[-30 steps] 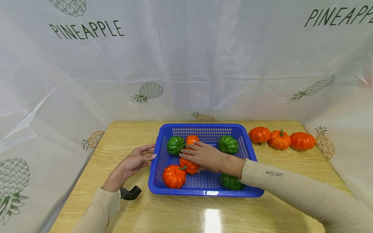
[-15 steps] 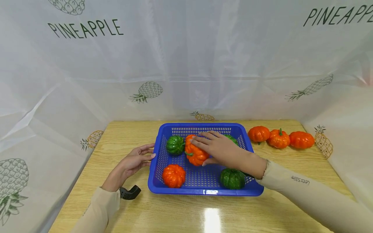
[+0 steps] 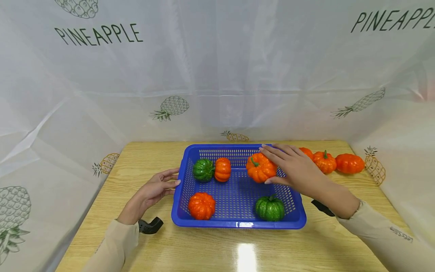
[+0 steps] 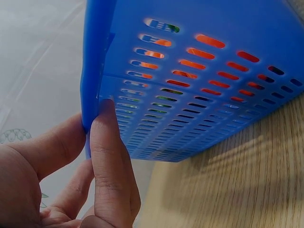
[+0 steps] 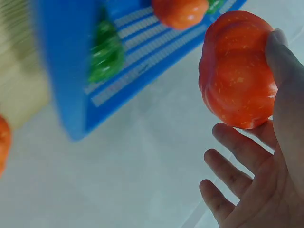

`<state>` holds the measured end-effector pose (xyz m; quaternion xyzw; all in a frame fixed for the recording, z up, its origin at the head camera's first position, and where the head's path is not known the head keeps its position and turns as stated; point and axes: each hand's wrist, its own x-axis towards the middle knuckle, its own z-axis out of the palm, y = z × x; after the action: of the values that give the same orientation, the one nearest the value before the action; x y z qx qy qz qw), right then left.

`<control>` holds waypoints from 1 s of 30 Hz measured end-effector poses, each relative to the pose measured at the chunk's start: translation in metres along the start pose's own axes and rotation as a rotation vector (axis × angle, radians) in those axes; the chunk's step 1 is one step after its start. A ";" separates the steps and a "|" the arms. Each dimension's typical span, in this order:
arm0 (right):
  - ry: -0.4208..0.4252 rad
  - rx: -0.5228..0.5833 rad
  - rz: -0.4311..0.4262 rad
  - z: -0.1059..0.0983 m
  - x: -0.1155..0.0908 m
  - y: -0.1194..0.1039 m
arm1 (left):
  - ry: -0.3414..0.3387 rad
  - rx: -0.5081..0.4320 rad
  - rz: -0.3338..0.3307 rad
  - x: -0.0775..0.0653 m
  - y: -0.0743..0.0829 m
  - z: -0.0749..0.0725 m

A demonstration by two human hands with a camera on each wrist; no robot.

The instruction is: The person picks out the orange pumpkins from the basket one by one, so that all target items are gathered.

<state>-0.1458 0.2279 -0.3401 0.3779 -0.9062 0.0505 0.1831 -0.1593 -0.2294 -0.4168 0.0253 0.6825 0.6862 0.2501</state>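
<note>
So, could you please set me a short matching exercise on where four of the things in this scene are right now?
Things:
1. left hand
2. right hand
3. blue basket
4. row of orange pumpkins

Places:
A. on the table, right of the basket
B. fingers on the basket's left rim
C. holds an orange pumpkin above the basket
D. middle of the wooden table

Pairs: 1-B, 2-C, 3-D, 4-A

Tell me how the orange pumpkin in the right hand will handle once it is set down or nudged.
The orange pumpkin is probably light: the right hand lifts it with only thumb and fingertips. Its glossy skin may be slightly slippery. Its squat, ribbed shape should sit steady stem-up, like the pumpkins in the blue basket, but on its side it could roll.
</note>
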 end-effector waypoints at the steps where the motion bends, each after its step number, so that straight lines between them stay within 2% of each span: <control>1: 0.018 0.002 0.011 0.000 -0.005 0.004 | -0.001 0.003 -0.001 0.000 0.000 0.000; 5: 0.063 -0.004 0.069 -0.004 -0.024 0.018 | 0.013 0.010 -0.012 0.000 0.001 0.002; 10: 0.060 -0.011 0.186 -0.010 -0.048 0.031 | 0.022 0.011 -0.016 0.000 0.001 0.002; 15: 0.079 -0.006 0.267 -0.012 -0.072 0.045 | 0.011 0.006 -0.006 -0.001 0.002 0.003; 24: 0.111 -0.007 0.314 -0.004 -0.107 0.064 | 0.016 0.010 -0.006 -0.001 0.001 0.003; 30: 0.092 -0.020 0.349 0.006 -0.125 0.071 | 0.018 0.011 -0.011 -0.001 0.001 0.002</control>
<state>-0.1166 0.3596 -0.3883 0.2102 -0.9492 0.0897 0.2165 -0.1579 -0.2277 -0.4150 0.0167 0.6887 0.6812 0.2478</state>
